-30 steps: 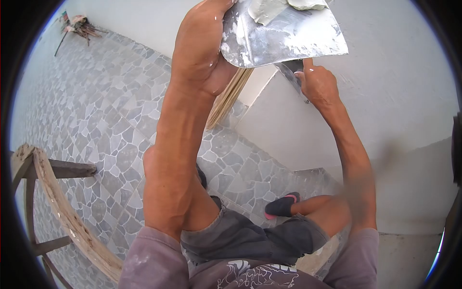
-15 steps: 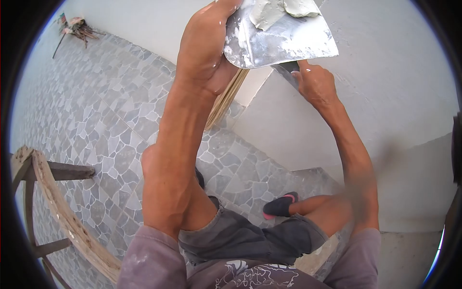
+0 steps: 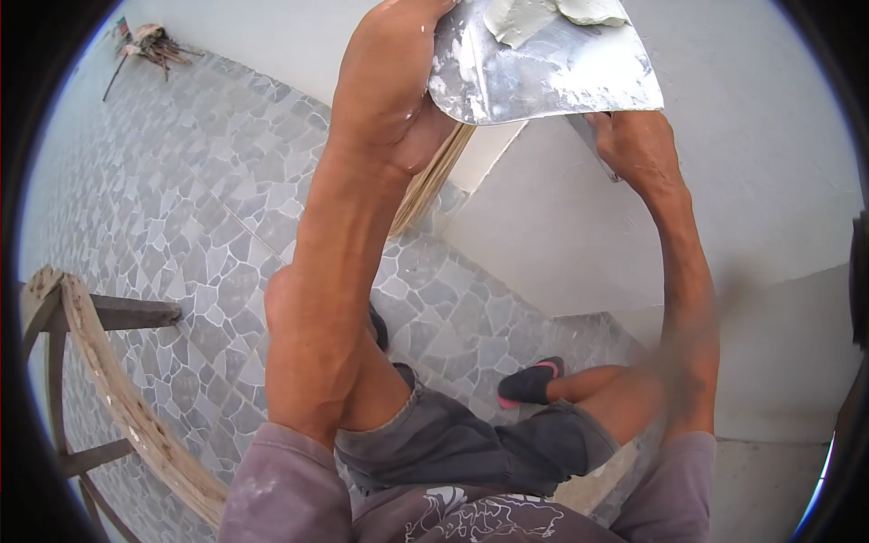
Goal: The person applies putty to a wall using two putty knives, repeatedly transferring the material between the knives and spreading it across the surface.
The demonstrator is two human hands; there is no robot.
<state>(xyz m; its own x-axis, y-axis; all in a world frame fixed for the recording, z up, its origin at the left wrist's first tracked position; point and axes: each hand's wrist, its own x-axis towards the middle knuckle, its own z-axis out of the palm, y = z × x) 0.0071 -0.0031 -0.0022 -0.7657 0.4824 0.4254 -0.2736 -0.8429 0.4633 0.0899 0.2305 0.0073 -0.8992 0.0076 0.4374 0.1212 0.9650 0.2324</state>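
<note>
At the top of the head view, my left hand (image 3: 398,90) grips the left side of a thin metal sheet (image 3: 561,86) smeared with white; its fingers are partly out of frame. A lump of pale putty (image 3: 523,20) lies on the sheet's upper part. My right hand (image 3: 641,149) is below the sheet's right edge, closed round a flat-bladed putty knife (image 3: 596,145). The sheet hides most of that tool and some of my right fingertips. Close by is the smooth grey wall (image 3: 561,217).
A bundle of thin sticks (image 3: 433,185) stands behind my left wrist. A worn wooden frame (image 3: 136,407) is at lower left. Patterned stone-look tiles (image 3: 226,199) cover the floor. A twiggy object (image 3: 152,43) lies at the far upper left.
My right hand has moved right with the putty knife, and more of its blade shows below the sheet. The metal sheet has shifted slightly right and down in view.
</note>
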